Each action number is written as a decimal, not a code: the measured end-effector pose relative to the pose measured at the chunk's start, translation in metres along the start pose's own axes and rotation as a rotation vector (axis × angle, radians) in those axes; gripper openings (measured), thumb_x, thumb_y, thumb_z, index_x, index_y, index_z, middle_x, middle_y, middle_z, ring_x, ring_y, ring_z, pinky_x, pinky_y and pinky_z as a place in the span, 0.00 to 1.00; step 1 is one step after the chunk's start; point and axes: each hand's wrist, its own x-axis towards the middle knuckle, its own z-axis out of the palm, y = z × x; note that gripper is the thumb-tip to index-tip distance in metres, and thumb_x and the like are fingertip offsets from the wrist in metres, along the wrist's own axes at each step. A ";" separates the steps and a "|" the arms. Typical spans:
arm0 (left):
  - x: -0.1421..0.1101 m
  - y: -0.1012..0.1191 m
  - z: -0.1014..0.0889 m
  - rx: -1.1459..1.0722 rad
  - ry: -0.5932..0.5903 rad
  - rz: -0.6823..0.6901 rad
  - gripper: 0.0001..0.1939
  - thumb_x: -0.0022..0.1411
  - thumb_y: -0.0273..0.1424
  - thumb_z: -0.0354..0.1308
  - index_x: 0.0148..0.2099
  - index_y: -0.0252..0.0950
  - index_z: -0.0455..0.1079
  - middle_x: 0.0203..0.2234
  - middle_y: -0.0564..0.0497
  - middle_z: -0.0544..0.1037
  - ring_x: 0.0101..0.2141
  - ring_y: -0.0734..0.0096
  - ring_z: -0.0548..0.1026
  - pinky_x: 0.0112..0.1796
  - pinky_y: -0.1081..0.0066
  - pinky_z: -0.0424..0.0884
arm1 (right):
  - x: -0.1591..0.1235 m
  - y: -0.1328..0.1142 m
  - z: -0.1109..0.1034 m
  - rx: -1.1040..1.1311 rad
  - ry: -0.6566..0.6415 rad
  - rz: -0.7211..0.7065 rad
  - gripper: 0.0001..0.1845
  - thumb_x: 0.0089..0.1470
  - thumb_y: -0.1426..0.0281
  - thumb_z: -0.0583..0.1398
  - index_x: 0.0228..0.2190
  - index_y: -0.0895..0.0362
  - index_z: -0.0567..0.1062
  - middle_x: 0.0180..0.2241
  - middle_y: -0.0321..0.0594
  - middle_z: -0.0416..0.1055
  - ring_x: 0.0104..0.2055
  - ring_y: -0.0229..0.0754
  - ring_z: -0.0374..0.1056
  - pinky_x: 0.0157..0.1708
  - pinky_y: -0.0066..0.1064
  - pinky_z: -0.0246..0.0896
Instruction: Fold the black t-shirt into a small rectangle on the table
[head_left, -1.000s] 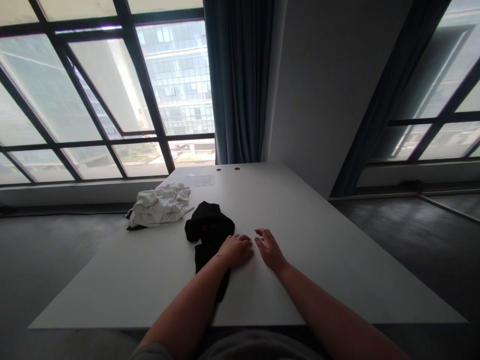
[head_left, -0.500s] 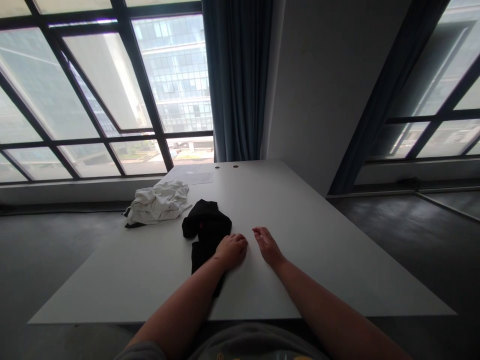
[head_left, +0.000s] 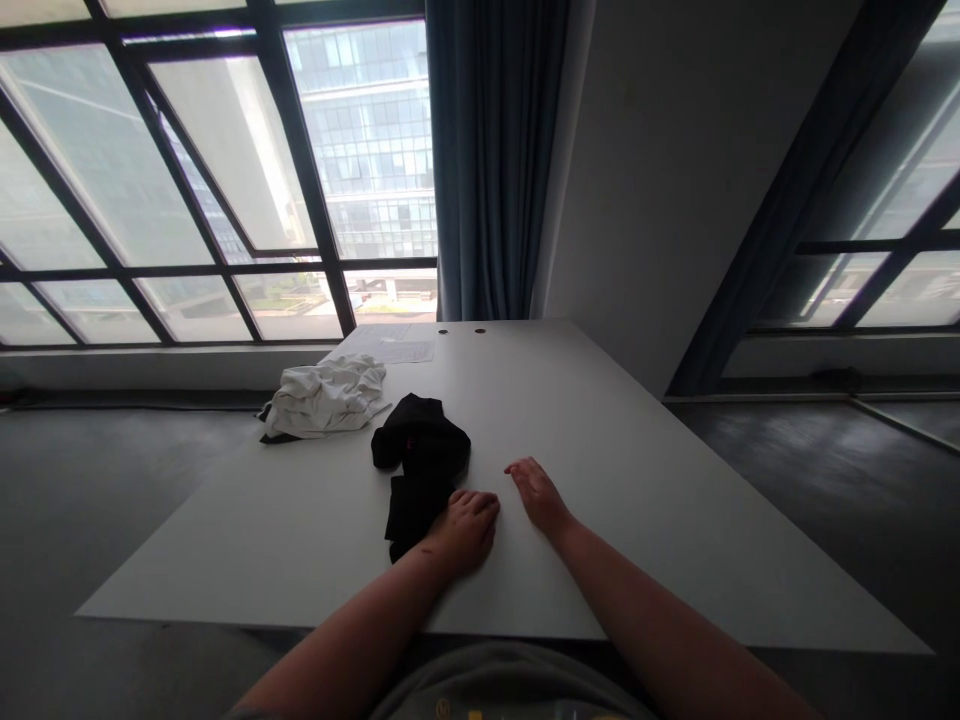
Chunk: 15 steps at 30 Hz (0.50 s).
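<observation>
A black garment, bunched at its far end, lies on the white table in front of me. A small red mark shows on it; its near end passes behind my left wrist. My left hand rests palm down at the garment's right edge, fingers lying loosely over the tabletop and holding nothing that I can see. To its right, my right hand is held on edge, fingers stretched forward, apart from the garment and empty. A crumpled white garment with a dark part lies farther off to the left.
Sheets of paper lie at the far left of the white table. Two round dark holes are near its far edge. Beyond stand a blue curtain, a pillar and large windows.
My left hand has slid slightly nearer to me along the black garment's edge. The right hand has hardly moved. The whole view has shifted a little.
</observation>
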 end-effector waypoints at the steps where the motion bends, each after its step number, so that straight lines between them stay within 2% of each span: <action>1: 0.000 0.000 0.000 -0.008 0.000 0.000 0.20 0.70 0.30 0.52 0.61 0.38 0.71 0.58 0.44 0.76 0.57 0.57 0.72 0.60 0.53 0.62 | 0.002 0.001 0.003 -0.025 -0.010 -0.008 0.17 0.72 0.62 0.49 0.38 0.52 0.75 0.39 0.43 0.74 0.45 0.48 0.70 0.51 0.42 0.65; 4: 0.003 -0.001 -0.001 -0.023 -0.003 -0.017 0.21 0.68 0.30 0.53 0.61 0.38 0.72 0.58 0.43 0.76 0.57 0.55 0.73 0.60 0.52 0.62 | 0.015 0.002 0.013 -0.115 -0.074 -0.049 0.14 0.70 0.65 0.52 0.39 0.53 0.76 0.40 0.44 0.75 0.47 0.48 0.69 0.53 0.42 0.64; 8: 0.004 -0.002 0.001 -0.035 -0.001 -0.026 0.22 0.66 0.30 0.54 0.61 0.38 0.72 0.58 0.43 0.76 0.56 0.53 0.73 0.59 0.51 0.63 | 0.047 -0.008 0.034 -0.228 -0.163 -0.050 0.09 0.65 0.69 0.58 0.43 0.56 0.78 0.46 0.47 0.74 0.52 0.48 0.68 0.58 0.43 0.62; 10: 0.004 -0.003 0.003 -0.045 0.000 -0.017 0.23 0.66 0.31 0.54 0.62 0.38 0.71 0.58 0.42 0.76 0.57 0.53 0.72 0.59 0.51 0.63 | 0.068 -0.019 0.046 -0.270 -0.209 -0.073 0.12 0.63 0.69 0.61 0.47 0.57 0.78 0.50 0.49 0.73 0.56 0.49 0.67 0.61 0.43 0.60; 15: 0.003 -0.005 0.002 -0.065 -0.018 -0.034 0.23 0.66 0.31 0.55 0.62 0.37 0.71 0.58 0.42 0.76 0.56 0.53 0.73 0.59 0.51 0.63 | 0.125 -0.051 0.079 -0.361 -0.357 -0.298 0.22 0.61 0.67 0.65 0.56 0.55 0.76 0.63 0.51 0.65 0.66 0.54 0.59 0.68 0.48 0.52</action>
